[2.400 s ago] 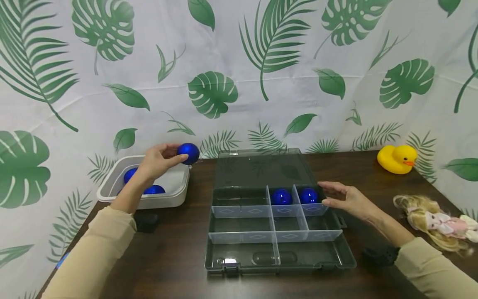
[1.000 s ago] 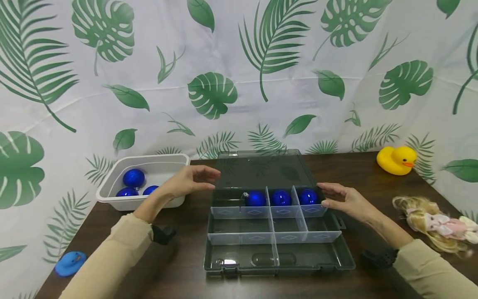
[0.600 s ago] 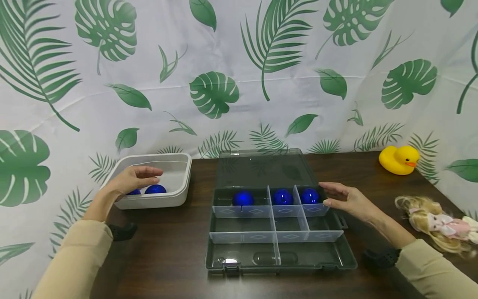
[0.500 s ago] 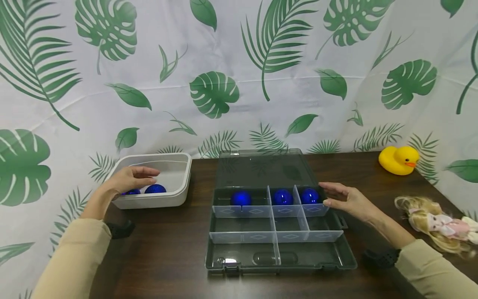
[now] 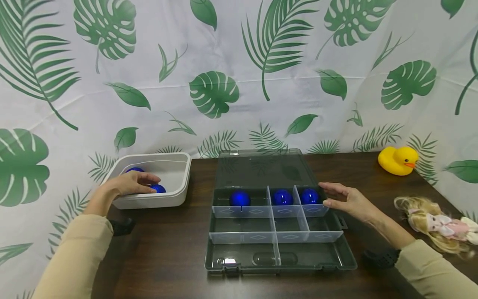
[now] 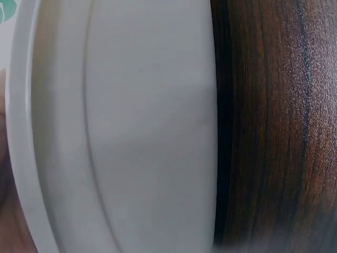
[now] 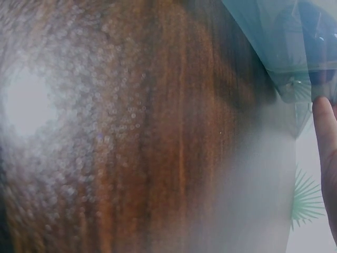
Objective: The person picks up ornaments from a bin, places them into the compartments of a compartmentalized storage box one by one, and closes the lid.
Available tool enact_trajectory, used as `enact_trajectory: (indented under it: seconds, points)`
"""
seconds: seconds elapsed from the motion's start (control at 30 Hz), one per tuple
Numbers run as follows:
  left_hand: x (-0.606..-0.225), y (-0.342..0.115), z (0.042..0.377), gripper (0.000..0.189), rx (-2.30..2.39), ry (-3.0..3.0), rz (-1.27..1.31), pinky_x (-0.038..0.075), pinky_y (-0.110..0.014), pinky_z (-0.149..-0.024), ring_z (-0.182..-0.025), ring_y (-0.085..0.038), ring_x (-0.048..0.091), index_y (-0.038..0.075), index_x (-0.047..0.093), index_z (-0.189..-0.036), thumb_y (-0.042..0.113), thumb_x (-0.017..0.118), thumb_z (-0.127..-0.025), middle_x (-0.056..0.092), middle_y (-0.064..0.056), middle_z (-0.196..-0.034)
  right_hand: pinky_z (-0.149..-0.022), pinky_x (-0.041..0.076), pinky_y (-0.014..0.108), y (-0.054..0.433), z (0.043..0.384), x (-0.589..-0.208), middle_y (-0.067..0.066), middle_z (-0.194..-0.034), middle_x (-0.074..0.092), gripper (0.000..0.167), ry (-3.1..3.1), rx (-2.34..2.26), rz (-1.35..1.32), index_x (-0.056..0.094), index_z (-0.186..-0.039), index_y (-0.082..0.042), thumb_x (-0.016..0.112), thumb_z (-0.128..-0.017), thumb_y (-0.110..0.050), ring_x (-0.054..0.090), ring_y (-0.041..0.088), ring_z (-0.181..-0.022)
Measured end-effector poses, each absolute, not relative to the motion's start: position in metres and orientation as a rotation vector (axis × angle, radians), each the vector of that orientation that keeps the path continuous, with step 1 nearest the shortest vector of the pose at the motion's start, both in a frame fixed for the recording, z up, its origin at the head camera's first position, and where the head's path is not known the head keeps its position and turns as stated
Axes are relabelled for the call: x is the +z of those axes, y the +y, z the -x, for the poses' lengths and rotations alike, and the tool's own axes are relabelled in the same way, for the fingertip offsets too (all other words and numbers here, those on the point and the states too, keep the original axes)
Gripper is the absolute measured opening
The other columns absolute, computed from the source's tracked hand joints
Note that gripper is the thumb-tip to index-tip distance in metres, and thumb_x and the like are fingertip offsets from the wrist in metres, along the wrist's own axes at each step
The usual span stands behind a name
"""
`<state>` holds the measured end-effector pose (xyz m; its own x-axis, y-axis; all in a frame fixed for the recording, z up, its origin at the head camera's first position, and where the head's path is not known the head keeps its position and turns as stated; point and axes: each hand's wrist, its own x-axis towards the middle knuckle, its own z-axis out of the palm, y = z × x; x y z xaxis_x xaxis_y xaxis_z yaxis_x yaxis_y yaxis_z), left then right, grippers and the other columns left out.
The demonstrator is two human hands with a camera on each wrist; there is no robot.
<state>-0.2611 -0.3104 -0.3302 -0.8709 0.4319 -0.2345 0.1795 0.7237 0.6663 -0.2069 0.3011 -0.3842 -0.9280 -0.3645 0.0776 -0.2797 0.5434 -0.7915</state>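
Note:
My left hand [image 5: 130, 183] reaches into the white tub [image 5: 149, 202] and pinches a blue bauble [image 5: 159, 188] between thumb and fingers. A second blue bauble [image 5: 134, 169] shows behind that hand; the hand hides part of the tub's inside. The left wrist view shows mostly the tub's outer wall [image 6: 147, 132]. My right hand [image 5: 352, 202] rests its relaxed fingertips on the right side of the clear grey divided box [image 5: 242, 265]. In the box's back row lie a matte blue bauble [image 5: 240, 199], left, and two shiny ones, a middle bauble [image 5: 282, 197] and a right bauble [image 5: 309, 196].
The box's lid [image 5: 261, 168] lies back toward the leaf-print cloth [image 5: 224, 50]. White dividers [image 5: 242, 237] split the box into compartments. A yellow rubber duck [image 5: 397, 160] and a blond doll [image 5: 437, 224] are on the right of the dark wooden table [image 5: 168, 257].
My left hand let go of a bauble in the box's back-left compartment, then moved left and down into the tub to another bauble. The released bauble rolled left. My right hand stayed put.

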Motion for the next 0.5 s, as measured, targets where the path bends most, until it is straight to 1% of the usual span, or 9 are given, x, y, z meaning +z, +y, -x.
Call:
enact_trajectory:
  seconds: [0.07, 0.17, 0.37, 0.43, 0.5]
  points:
    - [-0.3304, -0.3094, 0.2622, 0.046, 0.904, 2.566, -0.495, 0.044, -0.017, -0.081, -0.106, -0.026, 0.056, -0.012, 0.054, -0.121, 0.016, 0.068, -0.087, 0.06, -0.025, -0.119, -0.087, 0.044, 0.011, 0.3016, 0.2067, -0.3849, 0.026, -0.139, 0.043, 0.054, 2.676, -1.347, 0.559, 0.042, -0.138, 0.001, 0.062, -0.091, -0.016, 0.044, 0.043, -0.122]
    - [-0.3298, -0.3086, 0.2625, 0.043, 0.854, 2.592, -0.504, 0.044, -0.019, -0.078, -0.099, -0.017, 0.055, -0.01, 0.057, -0.119, 0.017, 0.068, -0.086, 0.063, -0.022, -0.115, -0.087, 0.044, 0.011, 0.3021, 0.2065, -0.3861, 0.026, -0.139, 0.044, 0.053, 2.676, -1.352, 0.559, 0.042, -0.138, 0.001, 0.062, -0.091, -0.016, 0.044, 0.042, -0.122]
    - [-0.3276, -0.3063, 0.2587, 0.048, 0.823, 2.663, -0.42, 0.043, -0.029, -0.081, -0.099, -0.022, 0.053, -0.006, 0.059, -0.12, 0.025, 0.069, -0.085, 0.062, -0.023, -0.116, -0.088, 0.043, 0.011, 0.3014, 0.2064, -0.3864, 0.026, -0.139, 0.043, 0.053, 2.67, -1.355, 0.567, 0.043, -0.137, 0.002, 0.063, -0.091, -0.016, 0.044, 0.042, -0.122]
    - [-0.3252, -0.3042, 0.2576, 0.05, 0.863, 2.673, -0.387, 0.044, -0.029, -0.08, -0.097, -0.021, 0.054, -0.006, 0.057, -0.122, 0.027, 0.069, -0.086, 0.062, -0.024, -0.117, -0.089, 0.044, 0.012, 0.3009, 0.2066, -0.3853, 0.026, -0.139, 0.043, 0.053, 2.676, -1.345, 0.567, 0.043, -0.137, 0.002, 0.063, -0.091, -0.016, 0.045, 0.043, -0.122]
    - [-0.3209, -0.302, 0.2571, 0.053, 0.912, 2.678, -0.36, 0.048, -0.03, -0.076, -0.092, -0.02, 0.056, -0.007, 0.055, -0.125, 0.028, 0.068, -0.087, 0.061, -0.025, -0.117, -0.089, 0.044, 0.013, 0.3008, 0.207, -0.3841, 0.026, -0.139, 0.044, 0.054, 2.685, -1.335, 0.568, 0.043, -0.137, 0.001, 0.063, -0.091, -0.017, 0.045, 0.043, -0.122]
